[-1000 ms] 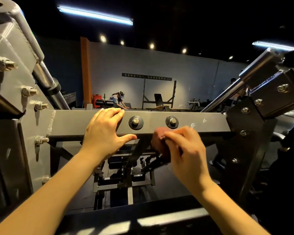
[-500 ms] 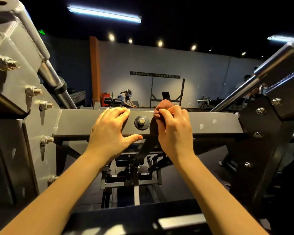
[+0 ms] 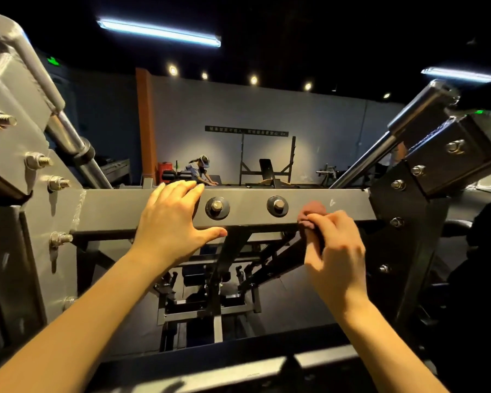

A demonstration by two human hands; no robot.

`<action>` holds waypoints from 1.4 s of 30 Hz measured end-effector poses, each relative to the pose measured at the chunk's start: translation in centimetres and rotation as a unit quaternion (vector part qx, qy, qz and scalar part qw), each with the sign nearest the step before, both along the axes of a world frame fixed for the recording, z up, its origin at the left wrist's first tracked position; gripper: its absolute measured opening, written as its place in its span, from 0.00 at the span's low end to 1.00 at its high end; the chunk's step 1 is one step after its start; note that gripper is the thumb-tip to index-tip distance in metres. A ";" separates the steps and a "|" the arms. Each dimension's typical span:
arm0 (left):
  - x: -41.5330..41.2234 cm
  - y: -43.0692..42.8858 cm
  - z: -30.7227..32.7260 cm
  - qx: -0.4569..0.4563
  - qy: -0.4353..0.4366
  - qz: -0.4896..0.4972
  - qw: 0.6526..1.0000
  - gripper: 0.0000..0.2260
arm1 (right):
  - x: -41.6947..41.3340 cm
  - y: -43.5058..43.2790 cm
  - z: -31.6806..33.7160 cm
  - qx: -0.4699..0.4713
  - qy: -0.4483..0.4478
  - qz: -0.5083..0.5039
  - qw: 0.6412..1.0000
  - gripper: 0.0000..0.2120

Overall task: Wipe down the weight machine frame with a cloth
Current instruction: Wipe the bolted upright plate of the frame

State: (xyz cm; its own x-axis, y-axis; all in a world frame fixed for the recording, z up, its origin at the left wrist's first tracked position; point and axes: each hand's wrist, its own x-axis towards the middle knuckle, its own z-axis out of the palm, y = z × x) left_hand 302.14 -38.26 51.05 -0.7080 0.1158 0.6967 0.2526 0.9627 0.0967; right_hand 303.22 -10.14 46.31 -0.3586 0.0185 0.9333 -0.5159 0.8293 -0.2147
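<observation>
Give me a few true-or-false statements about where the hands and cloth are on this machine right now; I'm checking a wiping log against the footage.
1. The right hand holds a reddish cloth against the horizontal crossbar. True.
2. The left hand grips the cloth too. False: it rests flat on the crossbar, fingers over the top edge, holding nothing.
3. The cloth sits to the right of both large bolts on the crossbar. True.
4. The cloth is wiping the chrome rod at upper right. False: it is on the crossbar, below that rod.
5. The left hand covers the left bolt. False: it lies just left of it.
</observation>
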 end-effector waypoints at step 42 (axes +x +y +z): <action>-5.8 8.7 0.7 -0.069 -0.014 -0.079 0.994 0.46 | -6.3 1.3 -1.2 0.007 0.064 -0.002 0.998 0.15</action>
